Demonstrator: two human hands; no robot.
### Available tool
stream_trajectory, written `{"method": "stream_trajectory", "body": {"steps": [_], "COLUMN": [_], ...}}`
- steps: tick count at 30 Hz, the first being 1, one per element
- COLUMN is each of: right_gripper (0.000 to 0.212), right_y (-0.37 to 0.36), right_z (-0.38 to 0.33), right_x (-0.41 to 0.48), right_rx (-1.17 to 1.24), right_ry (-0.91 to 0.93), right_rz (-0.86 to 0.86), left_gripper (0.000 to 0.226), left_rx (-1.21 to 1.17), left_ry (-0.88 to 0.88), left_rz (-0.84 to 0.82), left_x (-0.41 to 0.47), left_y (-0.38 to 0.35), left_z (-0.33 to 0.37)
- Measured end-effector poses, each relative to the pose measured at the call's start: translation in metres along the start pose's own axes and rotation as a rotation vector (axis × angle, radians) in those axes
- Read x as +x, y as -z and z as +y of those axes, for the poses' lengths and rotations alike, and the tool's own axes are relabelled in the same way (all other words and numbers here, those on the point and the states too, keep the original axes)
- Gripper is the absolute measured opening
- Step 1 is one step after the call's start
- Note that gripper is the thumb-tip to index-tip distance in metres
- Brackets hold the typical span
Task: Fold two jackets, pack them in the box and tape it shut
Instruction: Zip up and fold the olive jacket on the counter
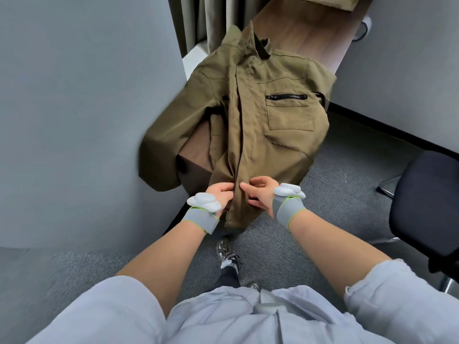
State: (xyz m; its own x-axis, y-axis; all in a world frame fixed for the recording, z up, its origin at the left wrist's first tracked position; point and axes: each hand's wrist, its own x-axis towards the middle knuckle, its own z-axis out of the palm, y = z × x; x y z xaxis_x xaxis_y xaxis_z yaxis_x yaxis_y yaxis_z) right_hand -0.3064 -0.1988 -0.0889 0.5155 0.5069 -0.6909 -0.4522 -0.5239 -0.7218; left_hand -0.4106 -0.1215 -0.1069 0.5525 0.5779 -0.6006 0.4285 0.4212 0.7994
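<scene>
An olive-green jacket (260, 115) lies front-up on the near end of a brown wooden table (300, 28), its lower part hanging over the edge toward me. A black zip pocket shows on its chest. My left hand (221, 193) pinches the left front edge near the hem. My right hand (259, 192) pinches the right front edge just beside it, the two hands almost touching at the jacket's middle seam. A cardboard box (330, 2) shows only as a corner at the table's far end. A second jacket is not in view.
A grey partition wall (82, 108) stands close on the left. A dark office chair (427, 202) sits at the right over grey carpet. Curtains (193, 18) hang at the back. My foot in a sneaker (227, 252) is below the jacket hem.
</scene>
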Motion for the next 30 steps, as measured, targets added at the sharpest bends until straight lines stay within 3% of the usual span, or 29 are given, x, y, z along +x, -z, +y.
{"method": "stream_trajectory", "body": {"steps": [2,6,10,15,19,23,25,26,30], "right_gripper": [0.038,0.02,0.028,0.022,0.027,0.021,0.026,0.028,0.028], "right_y": [-0.001,-0.003,-0.002,-0.003,-0.001,0.007,0.017,0.022,0.035], "right_z": [-0.008,-0.027,-0.029,-0.019,-0.012,0.004,0.009,0.011,-0.001], "right_x": [-0.001,-0.002,0.011,0.022,0.02,0.017,0.023,0.026,0.041], "right_rx": [-0.153,-0.496,-0.652,-0.547,-0.412,-0.257,-0.206,-0.211,-0.223], "right_ry": [-0.01,0.124,0.223,0.215,0.168,0.024,-0.018,-0.022,0.009], "right_rz": [-0.057,-0.088,-0.015,0.019,-0.021,-0.026,0.058,0.101,0.184], "left_gripper": [0.036,0.028,0.033,0.071,0.062,0.028,0.018,0.025,0.016], "left_rx": [0.001,0.012,-0.318,-0.351,-0.239,0.32,0.352,0.342,0.44], "left_ry": [-0.005,0.035,0.25,0.3,0.331,0.187,0.031,-0.04,-0.189], "left_rz": [-0.004,-0.029,0.005,-0.081,0.031,0.257,0.453,0.528,0.456], "left_x": [0.002,0.003,0.0,0.003,0.006,0.016,0.012,0.011,0.025], "left_y": [0.003,-0.002,-0.007,-0.005,-0.007,0.002,-0.005,-0.01,-0.028], "left_z": [0.001,0.013,0.028,0.023,0.025,0.023,0.031,0.036,0.063]}}
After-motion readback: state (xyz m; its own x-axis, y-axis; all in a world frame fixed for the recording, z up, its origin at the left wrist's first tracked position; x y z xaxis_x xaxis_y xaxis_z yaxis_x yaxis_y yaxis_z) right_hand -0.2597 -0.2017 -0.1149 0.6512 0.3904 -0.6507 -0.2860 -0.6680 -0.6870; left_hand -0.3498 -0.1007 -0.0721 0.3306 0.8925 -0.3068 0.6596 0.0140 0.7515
